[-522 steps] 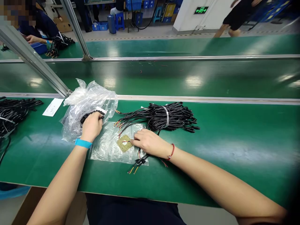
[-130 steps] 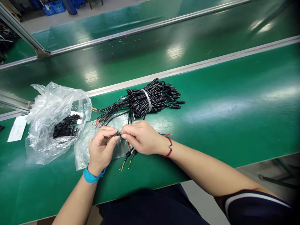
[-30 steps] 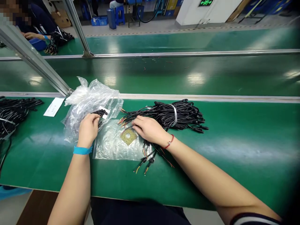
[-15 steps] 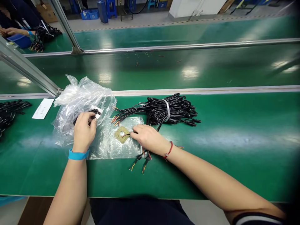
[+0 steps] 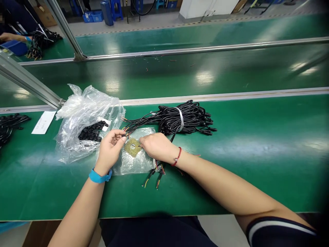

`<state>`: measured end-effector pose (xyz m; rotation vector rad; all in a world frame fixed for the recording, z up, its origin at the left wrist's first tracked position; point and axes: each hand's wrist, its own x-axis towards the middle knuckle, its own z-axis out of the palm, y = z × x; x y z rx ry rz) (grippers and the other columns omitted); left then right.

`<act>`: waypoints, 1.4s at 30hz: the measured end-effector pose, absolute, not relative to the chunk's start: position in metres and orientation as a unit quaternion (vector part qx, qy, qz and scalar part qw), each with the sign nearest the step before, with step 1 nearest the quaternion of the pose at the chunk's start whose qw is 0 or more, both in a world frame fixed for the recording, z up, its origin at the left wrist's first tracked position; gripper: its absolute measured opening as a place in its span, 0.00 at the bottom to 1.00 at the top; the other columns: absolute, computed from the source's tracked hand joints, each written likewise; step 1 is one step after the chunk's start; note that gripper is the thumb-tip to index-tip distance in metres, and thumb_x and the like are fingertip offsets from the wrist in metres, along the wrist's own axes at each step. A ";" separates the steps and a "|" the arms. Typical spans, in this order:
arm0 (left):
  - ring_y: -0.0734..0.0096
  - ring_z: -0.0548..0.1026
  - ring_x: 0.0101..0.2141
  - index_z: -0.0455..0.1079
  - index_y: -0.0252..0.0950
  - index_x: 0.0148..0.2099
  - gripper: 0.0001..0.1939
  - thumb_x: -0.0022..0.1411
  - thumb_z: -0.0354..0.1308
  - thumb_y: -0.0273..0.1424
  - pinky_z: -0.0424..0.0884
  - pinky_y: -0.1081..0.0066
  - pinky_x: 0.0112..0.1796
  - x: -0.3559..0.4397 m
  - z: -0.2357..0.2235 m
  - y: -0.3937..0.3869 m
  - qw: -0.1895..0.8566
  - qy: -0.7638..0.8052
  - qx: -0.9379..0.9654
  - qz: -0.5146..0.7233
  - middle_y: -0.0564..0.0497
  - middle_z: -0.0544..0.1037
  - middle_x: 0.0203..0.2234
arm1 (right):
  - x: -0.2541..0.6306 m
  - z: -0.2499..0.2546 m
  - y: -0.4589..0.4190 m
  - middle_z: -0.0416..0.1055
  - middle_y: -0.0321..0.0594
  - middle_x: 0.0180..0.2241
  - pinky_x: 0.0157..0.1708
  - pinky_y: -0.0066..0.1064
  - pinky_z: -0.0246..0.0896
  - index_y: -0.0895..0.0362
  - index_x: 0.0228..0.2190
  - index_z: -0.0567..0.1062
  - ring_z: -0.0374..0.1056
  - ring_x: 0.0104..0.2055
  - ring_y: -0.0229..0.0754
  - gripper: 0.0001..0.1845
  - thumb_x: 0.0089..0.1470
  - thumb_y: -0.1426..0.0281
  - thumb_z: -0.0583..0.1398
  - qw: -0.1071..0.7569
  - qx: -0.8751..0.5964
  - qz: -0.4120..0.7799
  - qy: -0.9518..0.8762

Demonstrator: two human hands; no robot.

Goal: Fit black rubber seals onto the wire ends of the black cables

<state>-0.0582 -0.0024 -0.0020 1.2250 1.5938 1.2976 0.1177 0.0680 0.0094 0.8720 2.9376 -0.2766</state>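
My left hand (image 5: 109, 151) is closed in a pinch on a small black part (image 5: 123, 135), mostly covered by the fingertips. Opposite it, my right hand (image 5: 158, 147) grips a cable whose thin wire end (image 5: 137, 146) pokes out to the left. Below that wire lies a yellowish square sponge (image 5: 131, 151) with a round hole, on a flat clear plastic bag (image 5: 133, 166). Behind my right hand rests a tied bundle of black cables (image 5: 168, 120). Cable ends with coloured wires (image 5: 152, 173) show below my right wrist.
Left of my hands, an open clear bag (image 5: 74, 113) holds many small black parts (image 5: 91, 132). A white paper slip (image 5: 43, 122) and more black cables (image 5: 10, 125) lie further left. A metal post (image 5: 33, 80) slants up there. Across the bench, a person handles cables (image 5: 38, 43).
My left hand has come out of the bag of black parts and moved right, near my right hand, with a small black part pinched in it. My right hand keeps its grip.
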 end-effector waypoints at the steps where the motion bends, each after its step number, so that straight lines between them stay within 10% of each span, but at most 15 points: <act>1: 0.74 0.71 0.29 0.69 0.34 0.40 0.09 0.56 0.58 0.31 0.68 0.73 0.31 -0.058 -0.002 -0.002 0.385 0.613 0.459 0.515 0.52 0.72 0.29 | 0.119 0.012 0.069 0.75 0.44 0.28 0.24 0.30 0.51 0.61 0.30 0.72 0.69 0.28 0.43 0.10 0.59 0.71 0.53 0.030 0.286 -0.097 0.953; 8: 0.77 0.72 0.27 0.68 0.34 0.39 0.09 0.55 0.60 0.29 0.69 0.75 0.30 -0.048 0.003 -0.004 0.520 0.544 0.358 0.552 0.52 0.75 0.29 | 0.154 0.020 0.070 0.71 0.35 0.29 0.31 0.26 0.57 0.57 0.30 0.71 0.65 0.30 0.35 0.04 0.56 0.73 0.56 -0.217 0.324 -0.367 0.845; 16: 0.77 0.73 0.26 0.67 0.35 0.41 0.08 0.58 0.59 0.30 0.70 0.75 0.29 -0.035 0.002 -0.011 0.604 0.517 0.360 0.488 0.51 0.77 0.31 | 0.159 0.008 0.056 0.62 0.32 0.24 0.26 0.25 0.54 0.58 0.26 0.70 0.58 0.26 0.32 0.05 0.54 0.75 0.57 -0.373 0.351 -0.392 0.764; 42: 0.78 0.72 0.28 0.72 0.39 0.41 0.07 0.58 0.59 0.27 0.69 0.76 0.33 -0.034 0.003 -0.013 0.567 0.526 0.421 0.474 0.53 0.74 0.29 | 0.163 0.018 0.059 0.62 0.32 0.22 0.29 0.26 0.53 0.59 0.21 0.73 0.57 0.26 0.32 0.08 0.50 0.78 0.58 -0.268 0.338 -0.451 0.781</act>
